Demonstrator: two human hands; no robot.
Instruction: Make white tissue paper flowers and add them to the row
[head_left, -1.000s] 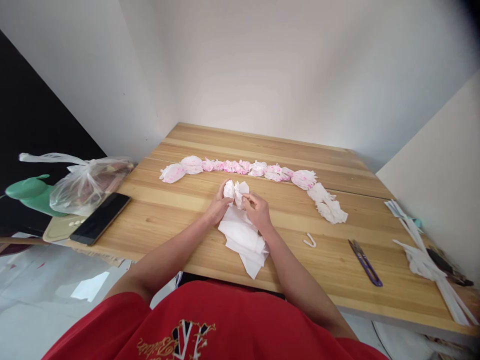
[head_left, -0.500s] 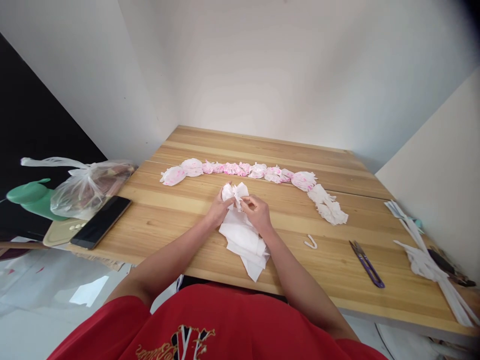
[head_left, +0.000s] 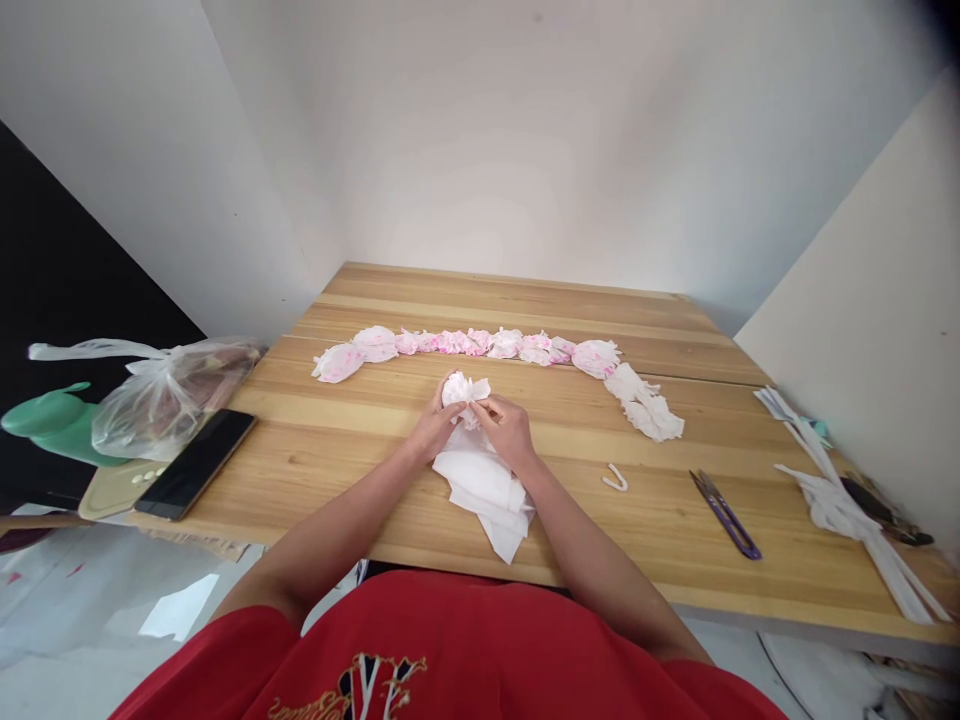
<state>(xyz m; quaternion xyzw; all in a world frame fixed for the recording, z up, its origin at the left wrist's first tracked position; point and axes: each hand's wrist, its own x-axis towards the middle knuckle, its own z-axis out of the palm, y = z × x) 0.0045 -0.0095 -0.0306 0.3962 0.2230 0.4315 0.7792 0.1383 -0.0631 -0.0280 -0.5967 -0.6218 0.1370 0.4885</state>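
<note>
My left hand (head_left: 433, 425) and my right hand (head_left: 508, 428) meet over a small white tissue flower (head_left: 463, 389) and both pinch its folds, fingers closed on it. Under the hands lies a loose pile of white tissue sheets (head_left: 484, 485) near the table's front edge. Beyond the hands, a curved row of finished tissue flowers with pink marks (head_left: 480, 343) runs across the wooden table (head_left: 360, 440), ending in plain white ones (head_left: 645, 405) at the right.
Small purple snips (head_left: 725, 514) and a white bent strip (head_left: 616, 479) lie to the right. White paper strips (head_left: 847, 505) sit at the far right edge. A black phone (head_left: 196, 463), a clear plastic bag (head_left: 161, 390) and a green object (head_left: 52, 422) are at the left.
The flower has been drawn together into a tighter ball between my fingers. The hands stay in the same spot; the view has tilted slightly.
</note>
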